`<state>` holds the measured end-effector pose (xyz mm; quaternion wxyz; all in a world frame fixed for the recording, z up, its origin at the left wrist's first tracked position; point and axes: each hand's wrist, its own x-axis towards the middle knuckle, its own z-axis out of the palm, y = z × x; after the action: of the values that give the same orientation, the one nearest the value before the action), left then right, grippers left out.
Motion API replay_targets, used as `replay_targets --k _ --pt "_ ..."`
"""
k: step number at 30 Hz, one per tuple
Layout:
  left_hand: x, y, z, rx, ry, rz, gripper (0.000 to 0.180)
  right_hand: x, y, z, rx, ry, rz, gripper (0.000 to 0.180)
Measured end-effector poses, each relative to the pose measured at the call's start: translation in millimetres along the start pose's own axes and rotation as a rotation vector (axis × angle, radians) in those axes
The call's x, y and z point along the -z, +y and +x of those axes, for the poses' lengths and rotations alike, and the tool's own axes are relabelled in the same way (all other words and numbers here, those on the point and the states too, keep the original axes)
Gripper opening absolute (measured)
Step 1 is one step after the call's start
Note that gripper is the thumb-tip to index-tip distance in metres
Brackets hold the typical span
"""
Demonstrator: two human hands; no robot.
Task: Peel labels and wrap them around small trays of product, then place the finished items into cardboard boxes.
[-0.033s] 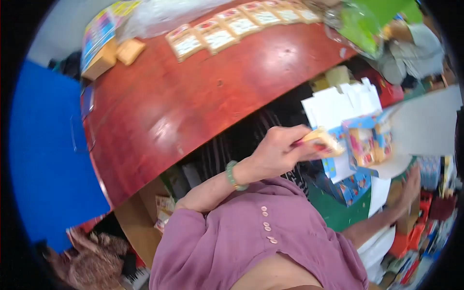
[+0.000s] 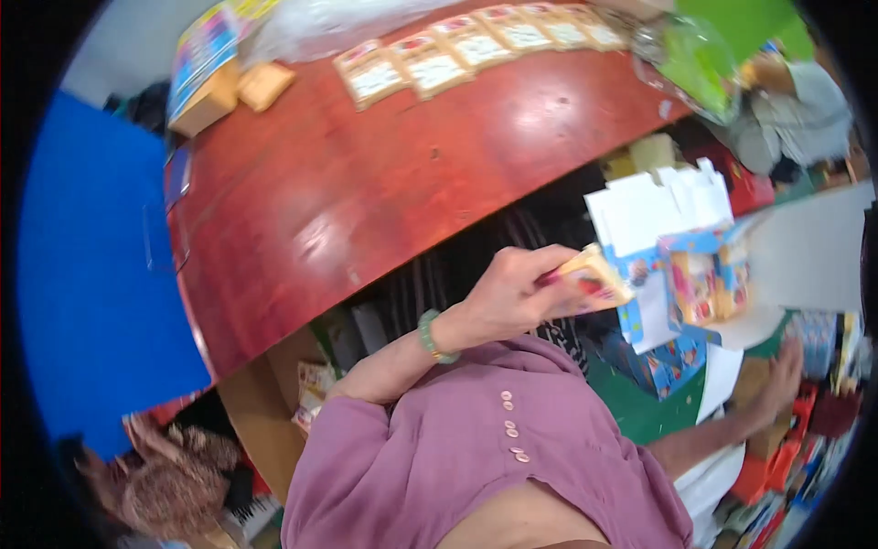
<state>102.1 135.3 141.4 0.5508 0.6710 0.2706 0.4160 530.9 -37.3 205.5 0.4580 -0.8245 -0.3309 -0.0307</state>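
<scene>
My left hand (image 2: 512, 288), with a green bead bracelet on its wrist, is closed round a small cream packet (image 2: 594, 282) with red print. It holds the packet in the air beside an open blue printed box (image 2: 681, 238). The box has raised white flaps (image 2: 658, 206), and similar packets (image 2: 700, 288) stand inside it. Far out to the right, my right hand (image 2: 779, 377) is over a brown cardboard box (image 2: 754, 398). Its fingers look stretched out, and I see nothing held in them, though it is small and blurred.
On the red table (image 2: 366, 192) lies a row of several cream packs (image 2: 448, 55). A yellow box (image 2: 206, 110) and a small block (image 2: 265, 85) are at its left. Another person's arm (image 2: 777, 78) shows at the far right. A cardboard carton (image 2: 265, 403) stands below the table.
The view has shifted slightly, so the table and the blue box appear farther right. My left hand with the packet has drawn a little left, away from the box.
</scene>
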Motion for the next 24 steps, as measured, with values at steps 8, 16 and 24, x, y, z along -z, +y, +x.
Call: replay_targets --k 8,16,24 --pt "80.0 -7.5 -188.4 0.445 0.377 0.513 0.036 -75.7 -130.5 -74.3 0.485 -0.502 0.752 0.041" --pt "93.5 4.0 -358.9 0.779 0.973 0.567 0.019 -194.8 -249.5 -169.9 0.505 -1.192 0.633 0.030" --pt "96.1 -6.4 -477.9 0.770 1.456 -0.117 0.022 -267.7 -317.3 -178.8 0.909 -1.244 0.523 0.022"
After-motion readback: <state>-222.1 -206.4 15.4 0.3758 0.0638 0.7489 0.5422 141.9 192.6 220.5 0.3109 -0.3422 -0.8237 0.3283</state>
